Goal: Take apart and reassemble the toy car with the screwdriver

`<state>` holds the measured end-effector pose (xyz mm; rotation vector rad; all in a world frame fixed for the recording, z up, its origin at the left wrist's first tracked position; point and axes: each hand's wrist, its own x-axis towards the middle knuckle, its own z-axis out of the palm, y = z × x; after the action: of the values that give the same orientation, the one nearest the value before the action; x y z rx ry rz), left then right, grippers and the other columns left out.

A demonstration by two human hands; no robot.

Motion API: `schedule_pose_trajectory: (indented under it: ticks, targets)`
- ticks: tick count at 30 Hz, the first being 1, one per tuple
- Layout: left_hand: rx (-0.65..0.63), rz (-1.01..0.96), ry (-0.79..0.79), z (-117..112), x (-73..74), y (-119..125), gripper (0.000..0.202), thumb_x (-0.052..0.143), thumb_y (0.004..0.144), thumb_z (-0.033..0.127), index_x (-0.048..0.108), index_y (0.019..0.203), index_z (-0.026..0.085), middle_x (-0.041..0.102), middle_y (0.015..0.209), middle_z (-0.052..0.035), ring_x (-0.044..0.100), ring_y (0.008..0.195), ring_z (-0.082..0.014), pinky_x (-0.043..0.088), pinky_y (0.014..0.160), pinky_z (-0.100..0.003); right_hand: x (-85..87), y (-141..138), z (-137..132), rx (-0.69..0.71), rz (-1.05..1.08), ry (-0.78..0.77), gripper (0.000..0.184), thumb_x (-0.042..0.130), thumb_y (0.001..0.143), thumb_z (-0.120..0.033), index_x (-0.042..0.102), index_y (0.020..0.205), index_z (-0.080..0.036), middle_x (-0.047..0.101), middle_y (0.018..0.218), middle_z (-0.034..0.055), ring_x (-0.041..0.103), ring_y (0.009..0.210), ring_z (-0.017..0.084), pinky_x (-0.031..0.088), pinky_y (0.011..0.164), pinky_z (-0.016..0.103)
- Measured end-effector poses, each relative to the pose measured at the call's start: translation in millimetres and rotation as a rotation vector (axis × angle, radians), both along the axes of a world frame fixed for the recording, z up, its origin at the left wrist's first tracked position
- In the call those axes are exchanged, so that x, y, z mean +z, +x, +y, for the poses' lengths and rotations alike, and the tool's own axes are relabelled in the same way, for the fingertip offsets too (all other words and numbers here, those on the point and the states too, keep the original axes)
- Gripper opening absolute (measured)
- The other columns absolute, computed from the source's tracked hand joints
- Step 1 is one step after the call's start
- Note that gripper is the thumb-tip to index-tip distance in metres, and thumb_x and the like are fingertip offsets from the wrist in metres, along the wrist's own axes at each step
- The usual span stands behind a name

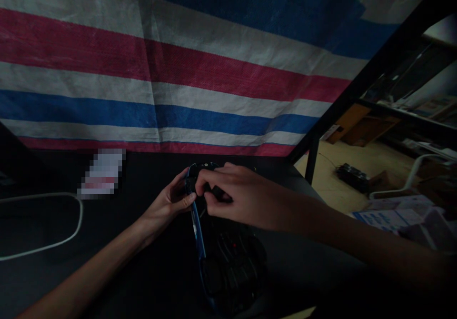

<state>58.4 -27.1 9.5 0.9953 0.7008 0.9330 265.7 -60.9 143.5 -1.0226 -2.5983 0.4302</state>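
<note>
A blue toy car (228, 257) lies upside down on the dark table, its black underside and wheels facing up. My left hand (174, 200) grips the far left edge of the car, thumb on its blue rim. Above the car's far end, my right hand (232, 195) is closed, with fingers curled down against the underside. What those fingers hold, if anything, is hidden. The near end of the car is dim and hard to make out.
A striped plastic sheet (214, 71) hangs behind the black table (150, 271). On the left are a blurred pale packet (103, 174) and a white cable (81, 214). Beyond the right edge, a black object (352, 177) and papers (389, 219) lie lower down, near shelves (407, 114).
</note>
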Motion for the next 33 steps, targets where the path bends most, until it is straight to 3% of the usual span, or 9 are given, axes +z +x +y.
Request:
schedule_pose_trajectory:
  ticks: [3,7,12,15,20,24,28,33]
  targets:
    - [-0.017,0.002,0.029,-0.8,2.4,0.5,0.081,0.083,0.083,0.024,0.047,0.156,0.031,0.053,0.158,-0.0119,0.052,0.141,-0.0380,0.055,0.098,-0.040,1.5,0.9,-2.0,0.015,0.022,0.000,0.014,0.059,0.091,-0.019,0.058,0.105,-0.021,0.067,0.099,0.0010,0.058,0.091,0.016,0.037,0.088,0.031]
    - [0.006,0.009,0.000,-1.8,3.8,1.4,0.083,0.084,0.081,0.023,0.048,0.155,0.033,0.054,0.157,-0.0115,0.055,0.138,-0.0375,0.055,0.100,-0.044,2.3,1.3,-2.8,-0.038,-0.016,-0.040,0.008,0.053,0.098,-0.025,0.060,0.097,-0.023,0.064,0.083,-0.0016,0.054,0.077,0.015,0.036,0.074,0.029]
    - [0.009,0.010,0.006,-2.5,2.6,1.5,0.081,0.084,0.081,0.024,0.050,0.154,0.032,0.053,0.159,-0.0104,0.050,0.143,-0.0372,0.053,0.104,-0.043,2.3,-0.8,-3.0,0.013,0.029,0.002,0.011,0.061,0.088,-0.017,0.059,0.098,-0.021,0.067,0.094,-0.0008,0.058,0.087,0.015,0.036,0.086,0.031]
    - [0.003,-0.007,-0.012,-1.3,0.7,1.2,0.083,0.086,0.079,0.024,0.050,0.153,0.035,0.055,0.157,-0.0080,0.051,0.143,-0.0363,0.054,0.102,-0.041,0.3,-1.3,-2.9,0.006,-0.001,-0.020,0.006,0.056,0.095,-0.022,0.061,0.092,-0.023,0.063,0.078,-0.0043,0.055,0.073,0.013,0.035,0.078,0.030]
    - [0.002,-0.018,0.009,-0.3,1.2,2.0,0.082,0.086,0.080,0.023,0.051,0.153,0.030,0.055,0.157,-0.0111,0.051,0.142,-0.0384,0.053,0.104,-0.042,-1.0,-1.5,-2.7,-0.022,0.054,-0.035,0.015,0.063,0.088,-0.018,0.060,0.101,-0.022,0.067,0.091,-0.0012,0.058,0.084,0.015,0.037,0.078,0.028]
    - [0.003,-0.011,-0.015,-1.6,2.6,1.6,0.082,0.086,0.080,0.024,0.049,0.154,0.034,0.055,0.157,-0.0101,0.052,0.141,-0.0368,0.054,0.101,-0.041,0.4,-0.4,-1.5,-0.048,0.026,-0.092,0.007,0.057,0.095,-0.024,0.062,0.099,-0.023,0.062,0.076,-0.0040,0.054,0.068,0.012,0.036,0.070,0.028]
    - [-0.002,0.002,-0.008,-2.1,2.4,1.5,0.081,0.084,0.083,0.024,0.047,0.155,0.032,0.053,0.159,-0.0111,0.051,0.142,-0.0370,0.055,0.099,-0.039,1.4,0.1,-1.7,-0.024,0.040,-0.065,0.017,0.063,0.088,-0.019,0.060,0.104,-0.022,0.066,0.092,-0.0002,0.059,0.086,0.015,0.038,0.078,0.028]
    - [0.005,-0.017,-0.020,0.5,-0.9,1.3,0.084,0.086,0.080,0.022,0.049,0.154,0.033,0.054,0.158,-0.0114,0.054,0.139,-0.0375,0.055,0.101,-0.044,0.6,1.0,-0.8,-0.012,0.020,-0.099,0.006,0.057,0.092,-0.018,0.061,0.093,-0.022,0.061,0.078,-0.0039,0.054,0.072,0.012,0.035,0.073,0.027]
